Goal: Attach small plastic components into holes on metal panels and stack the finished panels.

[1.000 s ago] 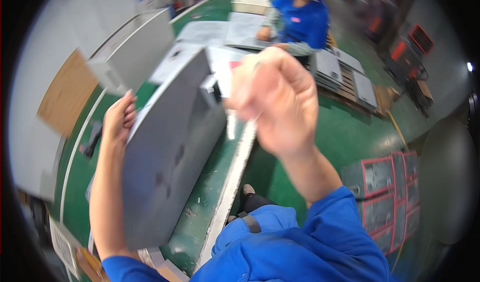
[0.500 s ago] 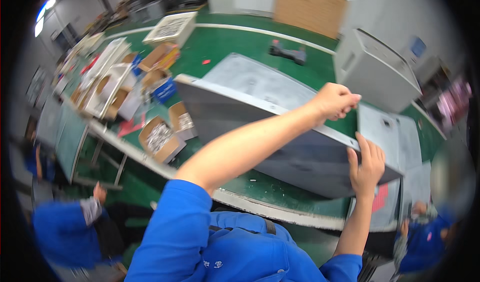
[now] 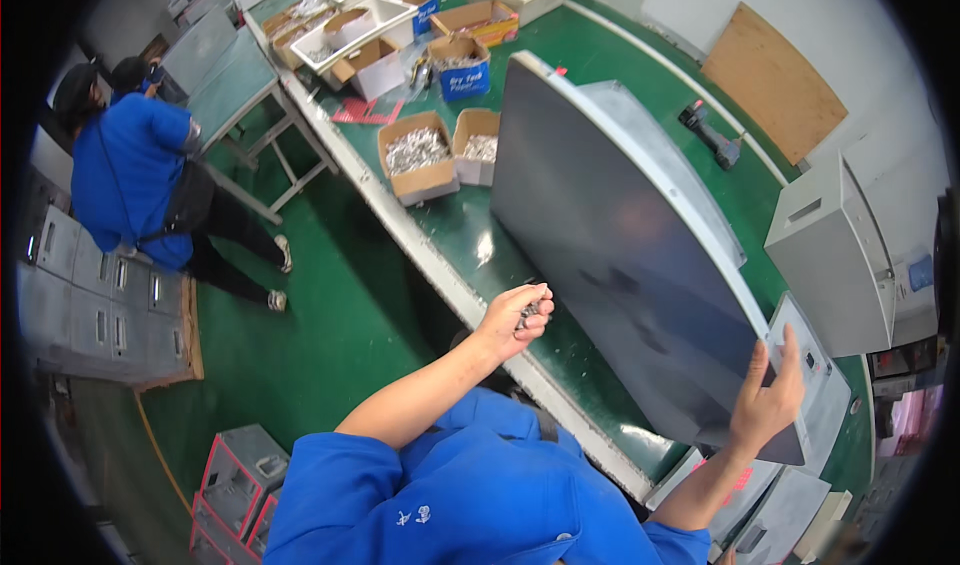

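Note:
A large dark grey sheet-metal panel (image 3: 620,265) with a pale folded rim stands on its long edge on the green tabletop (image 3: 450,230). My right hand (image 3: 768,397) grips the panel's right end, the thumb on the near face and the fingers over the rim. My left hand (image 3: 515,321) is in front of the panel, above the table's near edge, apart from the panel. Its fingers are curled around several small metal pieces (image 3: 527,315), whose exact kind I cannot make out.
Left of the panel, cardboard boxes (image 3: 420,180) hold small metal parts; white tubs (image 3: 530,3) stand farther back. A cordless drill (image 3: 710,135) lies behind the panel, near a pale metal cabinet (image 3: 825,255). At left a person in blue (image 3: 130,180) stands beside another table (image 3: 225,90).
My left hand has come back from above the panel's top rim to the near side. My right hand remains at the panel's right end. The view has swung left.

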A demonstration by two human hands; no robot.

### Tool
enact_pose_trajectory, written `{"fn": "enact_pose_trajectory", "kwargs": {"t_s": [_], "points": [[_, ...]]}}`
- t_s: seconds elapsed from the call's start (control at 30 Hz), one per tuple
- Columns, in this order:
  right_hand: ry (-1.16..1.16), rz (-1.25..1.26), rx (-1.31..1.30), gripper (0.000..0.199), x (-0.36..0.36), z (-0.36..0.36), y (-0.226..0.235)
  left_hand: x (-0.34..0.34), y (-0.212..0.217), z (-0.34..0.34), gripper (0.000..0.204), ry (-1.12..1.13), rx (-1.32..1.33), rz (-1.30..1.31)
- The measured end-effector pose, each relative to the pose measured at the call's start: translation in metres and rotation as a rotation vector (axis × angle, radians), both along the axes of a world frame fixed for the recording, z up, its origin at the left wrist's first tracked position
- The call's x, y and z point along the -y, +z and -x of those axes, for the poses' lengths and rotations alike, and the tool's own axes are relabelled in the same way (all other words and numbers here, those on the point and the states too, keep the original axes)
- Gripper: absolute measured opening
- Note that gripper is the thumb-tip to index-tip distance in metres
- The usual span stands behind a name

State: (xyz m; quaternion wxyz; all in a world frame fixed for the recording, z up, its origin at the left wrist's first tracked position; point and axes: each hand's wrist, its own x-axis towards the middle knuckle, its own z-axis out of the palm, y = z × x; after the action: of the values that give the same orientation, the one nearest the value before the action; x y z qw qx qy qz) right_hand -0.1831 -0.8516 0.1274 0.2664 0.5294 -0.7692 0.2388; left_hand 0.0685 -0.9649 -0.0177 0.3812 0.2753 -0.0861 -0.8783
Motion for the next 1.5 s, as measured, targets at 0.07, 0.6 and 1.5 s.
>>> {"fn": "enact_pose_trajectory", "kwargs": {"t_s": [0.07,0.6,1.5], "points": [[0.077,-0.026,0.04,0.034,0.001,-0.004,0.006,-0.005,-0.034,-0.01,0.011,0.013,0.121,-0.03],[0.169,-0.255,0.316,0.02,0.032,-0.011,0.019,0.012,-0.143,-0.02,0.021,-0.447,0.184,-0.111],[-0.322,-0.15,-0.041,0.043,-0.185,-0.265,0.07,-0.038,-0.174,0.017,0.031,-0.984,0.303,-0.164]]}}
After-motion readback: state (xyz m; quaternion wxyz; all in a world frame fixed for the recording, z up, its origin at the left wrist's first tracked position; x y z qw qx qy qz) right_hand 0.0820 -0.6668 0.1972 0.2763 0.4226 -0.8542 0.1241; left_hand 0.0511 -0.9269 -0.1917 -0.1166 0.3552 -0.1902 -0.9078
